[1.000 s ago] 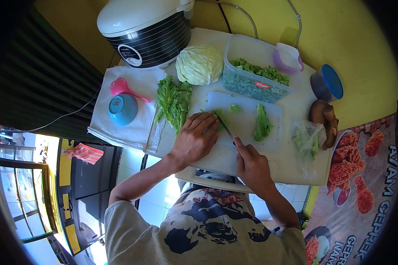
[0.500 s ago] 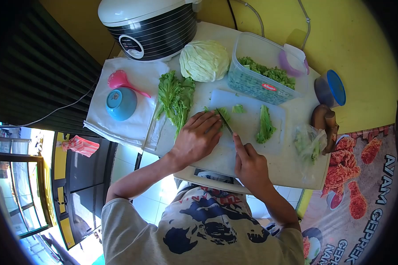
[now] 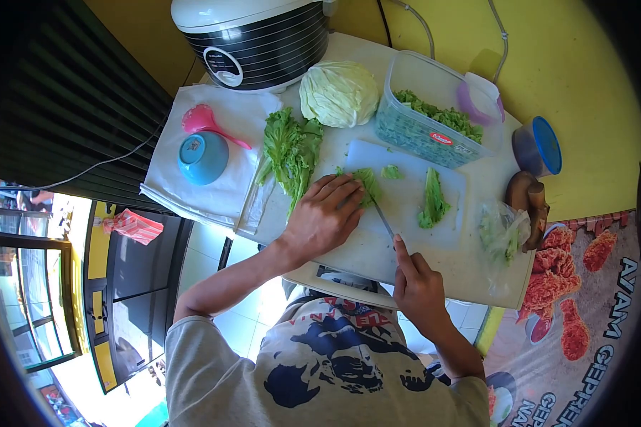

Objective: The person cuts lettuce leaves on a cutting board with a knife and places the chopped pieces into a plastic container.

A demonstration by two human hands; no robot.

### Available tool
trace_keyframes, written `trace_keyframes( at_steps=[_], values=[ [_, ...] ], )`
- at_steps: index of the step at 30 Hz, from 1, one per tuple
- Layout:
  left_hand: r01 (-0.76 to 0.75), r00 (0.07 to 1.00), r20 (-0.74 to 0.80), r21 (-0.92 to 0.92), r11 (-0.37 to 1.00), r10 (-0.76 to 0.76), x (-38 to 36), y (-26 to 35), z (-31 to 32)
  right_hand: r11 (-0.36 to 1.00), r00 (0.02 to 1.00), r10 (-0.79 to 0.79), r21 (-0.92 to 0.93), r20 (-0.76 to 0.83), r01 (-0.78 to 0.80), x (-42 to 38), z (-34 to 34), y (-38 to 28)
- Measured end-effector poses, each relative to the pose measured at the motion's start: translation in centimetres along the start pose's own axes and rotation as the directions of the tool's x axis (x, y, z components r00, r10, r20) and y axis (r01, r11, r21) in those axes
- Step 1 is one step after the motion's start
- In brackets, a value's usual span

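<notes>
Fingers [image 3: 342,196] of the left hand [image 3: 320,220] are lying spread and flat, pressing a lettuce leaf [image 3: 367,183] down onto the white cutting board [image 3: 406,228]; they are clamping nothing, only pinning the leaf under their tips. Just to the right of those fingertips, the blade of a knife [image 3: 382,219] is resting on the board, touching the leaf's edge. The right hand [image 3: 419,285] is gripping the knife's handle with fingers curled tight around it and the forefinger stretched along the top toward the blade.

Farther right of the blade, 1 trimmed strip of lettuce [image 3: 431,199] is lying on the board, and a small cut scrap [image 3: 390,171] is sitting just beyond the left fingertips. Left of the pressing fingers, a bunch of whole lettuce [image 3: 290,153] is lying on the table [image 3: 470,267]. Beyond the fingertips, a head of cabbage [image 3: 339,93] is sitting beside a clear plastic container [image 3: 427,132] that is holding chopped greens. A rice cooker [image 3: 253,35] is standing behind the cabbage. Well to the left of the left hand, a blue bowl [image 3: 203,158] and a pink spoon [image 3: 203,122] are lying on a white cloth [image 3: 185,192]. Right of the knife hand, a plastic bag [image 3: 502,231] with greens is lying near the table's edge.
</notes>
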State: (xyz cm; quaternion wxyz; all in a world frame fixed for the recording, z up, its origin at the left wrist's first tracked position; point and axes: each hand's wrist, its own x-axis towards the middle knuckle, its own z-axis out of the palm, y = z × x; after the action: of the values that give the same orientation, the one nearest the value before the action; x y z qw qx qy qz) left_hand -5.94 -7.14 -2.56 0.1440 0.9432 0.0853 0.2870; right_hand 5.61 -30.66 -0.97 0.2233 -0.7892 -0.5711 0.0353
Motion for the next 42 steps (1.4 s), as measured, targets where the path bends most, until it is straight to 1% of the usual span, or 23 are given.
trace_keyframes(
  at_steps=[4,5,7,8,11,14,17,19,20,22,23,25,26,28,29,31,32,34,35,37,38,40,42],
  values=[
    [-0.03,0.999,0.033,0.034,0.999,0.029,0.3,-0.2,-0.5,0.997,1.0,0.013,0.073,-0.023,-0.011,0.0,-0.9,0.1],
    [-0.039,0.998,0.041,0.042,0.998,0.037,0.4,-0.3,-0.7,0.996,0.998,0.024,0.083,-0.06,-0.019,0.4,-0.9,0.1],
    [-0.023,1.0,-0.01,0.042,0.999,0.024,0.8,-0.8,-0.9,0.994,0.99,0.045,0.102,-0.132,-0.031,1.5,-0.8,0.1],
    [-0.013,0.999,-0.034,0.041,0.999,0.014,1.1,-1.0,-1.0,0.996,0.992,0.04,0.087,-0.121,-0.029,2.1,-0.6,0.2],
    [0.127,0.989,-0.09,0.083,0.988,-0.119,2.1,-1.3,-1.0,0.998,0.996,0.027,0.055,-0.086,-0.022,3.2,0.2,0.6],
    [0.134,0.991,-0.047,0.169,0.976,-0.128,2.3,-1.7,-1.2,0.999,0.996,0.032,0.027,-0.083,-0.03,3.5,0.4,1.0],
    [0.085,0.996,0.025,0.175,0.981,-0.091,1.9,-2.0,-1.2,0.997,0.991,0.07,-0.001,-0.115,-0.071,3.2,0.1,1.5],
    [0.061,0.997,0.033,0.135,0.989,-0.066,2.0,-2.2,-1.0,0.996,0.989,0.087,0.008,-0.121,-0.086,3.3,-0.3,1.7],
    [0.048,0.998,0.039,0.115,0.992,-0.052,2.1,-2.3,-0.9,0.994,0.981,0.096,0.076,-0.167,-0.084,3.5,-0.2,1.6],
    [0.163,0.978,0.15,-0.13,0.978,-0.143,2.6,-1.9,-1.2,0.976,0.958,0.124,0.205,-0.26,-0.07,4.1,0.1,1.1],
    [0.227,0.961,0.214,-0.243,0.943,-0.176,2.9,-1.6,-1.5,0.951,0.959,0.14,0.302,-0.248,-0.061,4.5,-0.1,0.8],
    [0.355,0.911,0.36,-0.442,0.824,-0.2,3.9,-0.6,-2.9,0.872,0.962,0.165,0.487,-0.219,-0.038,5.6,-0.7,0.1],
    [0.423,0.88,0.432,-0.521,0.741,-0.198,4.2,-0.2,-3.3,0.83,0.964,0.198,0.553,-0.175,-0.07,6.3,-0.6,0.0],
    [0.433,0.885,0.442,-0.661,0.613,-0.148,3.9,-0.7,-2.5,0.731,0.965,0.249,0.669,-0.081,-0.132,7.7,-0.3,0.0],
    [0.435,0.888,0.442,-0.721,0.54,-0.125,3.8,-1.0,-2.2,0.701,0.969,0.236,0.704,-0.075,-0.116,8.2,0.2,0.3],
    [0.449,0.892,0.412,-0.773,0.449,-0.184,3.9,-1.1,-2.1,0.634,0.978,0.199,0.769,-0.06,-0.082,9.1,1.4,0.8],
    [0.452,0.892,0.398,-0.797,0.4,-0.215,3.9,-1.2,-2.2,0.62,0.977,0.212,0.776,-0.02,-0.118,9.3,1.6,0.8],
    [0.532,0.847,0.478,-0.748,0.397,-0.234,4.1,-1.8,-2.7,0.592,0.969,0.24,0.782,0.06,-0.195,9.4,1.8,0.8],
    [0.571,0.821,0.518,-0.721,0.393,-0.241,4.2,-2.1,-2.8,0.606,0.975,0.221,0.778,0.032,-0.163,9.5,2.2,1.0],
    [0.573,0.819,0.508,-0.715,0.401,-0.265,4.3,-2.3,-2.5,0.633,0.982,0.185,0.768,-0.027,-0.098,9.9,3.1,1.3],
    [0.573,0.82,0.501,-0.712,0.405,-0.277,4.4,-2.5,-2.3,0.643,0.979,0.206,0.755,-0.007,-0.13,9.9,3.1,1.3],
    [0.51,0.86,0.408,-0.679,0.528,-0.307,4.3,-3.2,-1.2,0.661,0.969,0.245,0.726,0.033,-0.192,10.0,2.6,1.1],
    [0.45,0.893,0.311,-0.634,0.629,-0.326,4.4,-3.5,-0.2,0.684,0.966,0.259,0.704,0.011,-0.192,10.1,2.8,1.1]
  ],
)
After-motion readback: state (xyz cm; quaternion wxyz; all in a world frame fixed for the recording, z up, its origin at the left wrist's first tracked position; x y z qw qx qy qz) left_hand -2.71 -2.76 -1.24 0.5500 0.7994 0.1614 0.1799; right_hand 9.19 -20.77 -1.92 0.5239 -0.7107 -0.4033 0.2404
